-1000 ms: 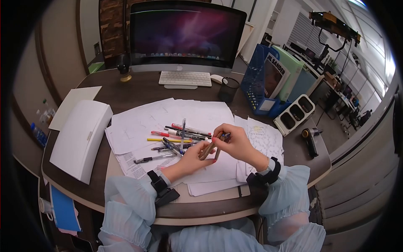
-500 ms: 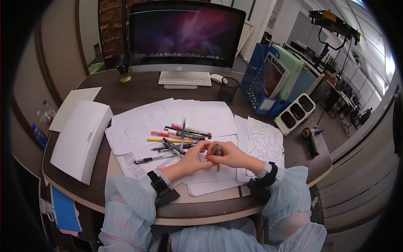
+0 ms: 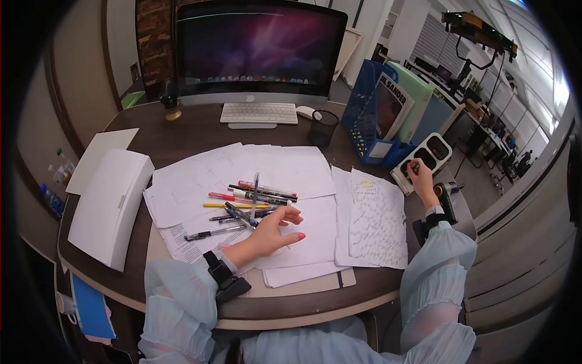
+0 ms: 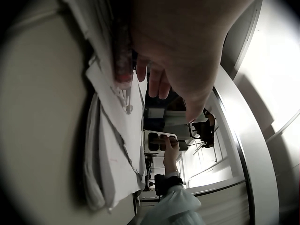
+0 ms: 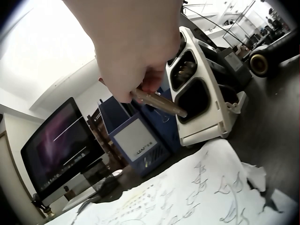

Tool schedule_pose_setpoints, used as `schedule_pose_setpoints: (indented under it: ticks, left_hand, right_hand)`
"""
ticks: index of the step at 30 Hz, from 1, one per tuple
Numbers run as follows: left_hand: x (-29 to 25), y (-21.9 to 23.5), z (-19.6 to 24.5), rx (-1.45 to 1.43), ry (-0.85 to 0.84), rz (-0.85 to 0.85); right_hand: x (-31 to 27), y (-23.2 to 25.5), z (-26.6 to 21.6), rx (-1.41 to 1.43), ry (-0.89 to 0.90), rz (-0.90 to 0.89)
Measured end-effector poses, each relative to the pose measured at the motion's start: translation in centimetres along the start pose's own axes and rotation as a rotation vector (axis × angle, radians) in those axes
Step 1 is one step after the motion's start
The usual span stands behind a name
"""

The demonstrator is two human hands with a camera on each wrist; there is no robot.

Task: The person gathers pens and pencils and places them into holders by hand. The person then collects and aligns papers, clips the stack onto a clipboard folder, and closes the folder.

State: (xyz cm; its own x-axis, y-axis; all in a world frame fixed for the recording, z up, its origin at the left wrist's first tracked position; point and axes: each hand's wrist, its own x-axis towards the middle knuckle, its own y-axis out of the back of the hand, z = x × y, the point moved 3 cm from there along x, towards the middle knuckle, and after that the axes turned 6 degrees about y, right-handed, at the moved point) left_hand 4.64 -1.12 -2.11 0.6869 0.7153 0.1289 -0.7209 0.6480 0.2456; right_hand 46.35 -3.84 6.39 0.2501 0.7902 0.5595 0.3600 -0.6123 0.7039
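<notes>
My right hand (image 3: 419,175) is at the white three-compartment holder (image 3: 403,171) on the right of the desk. It pinches a slim brown pen (image 5: 164,104), whose lower end points at the holder's nearest dark compartment in the right wrist view. Several brownish pieces (image 5: 185,71) sit in the middle compartment. My left hand (image 3: 270,233) hovers over the white papers (image 3: 312,221), fingers loosely bent and thumb apart, with nothing in it. Just beyond it lies a heap of pens (image 3: 254,197), black, red and yellow, with one grey pen slanting across the others.
Right of the holder lies a black-and-yellow handheld tool (image 3: 447,203). Behind stand a blue file rack (image 3: 364,130), a black mesh cup (image 3: 323,130), a keyboard (image 3: 259,113) and a monitor (image 3: 260,54). A white box (image 3: 109,209) lies on the left.
My right hand has left my left hand and moved right and away from me to the holder, carrying the brown pen. The left hand has let go and opened its fingers.
</notes>
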Motion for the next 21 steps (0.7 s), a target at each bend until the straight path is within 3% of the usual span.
schedule_pose_setpoints:
  ticks: [2,9,12,18,21]
  left_hand:
    - [0.0,0.1,0.0,0.009,0.02,-0.023]
    - [0.0,-0.1,-0.3,-0.077,0.019,-0.043]
    - [0.0,-0.1,-0.1,-0.084,0.019,-0.045]
    - [0.0,-0.2,-0.2,-0.09,0.006,-0.035]
    - [-0.1,-0.2,0.0,-0.065,-0.006,-0.039]
  right_hand:
    - [-0.1,-0.2,1.2,-0.146,0.099,-0.012]
    - [0.2,-0.9,1.4,-0.202,0.253,0.119]
    - [0.2,-1.2,2.1,-0.415,0.205,0.007]
    - [-0.9,-1.8,4.6,-0.467,0.046,-0.048]
    - [-1.7,-2.2,2.7,-0.414,0.004,-0.094]
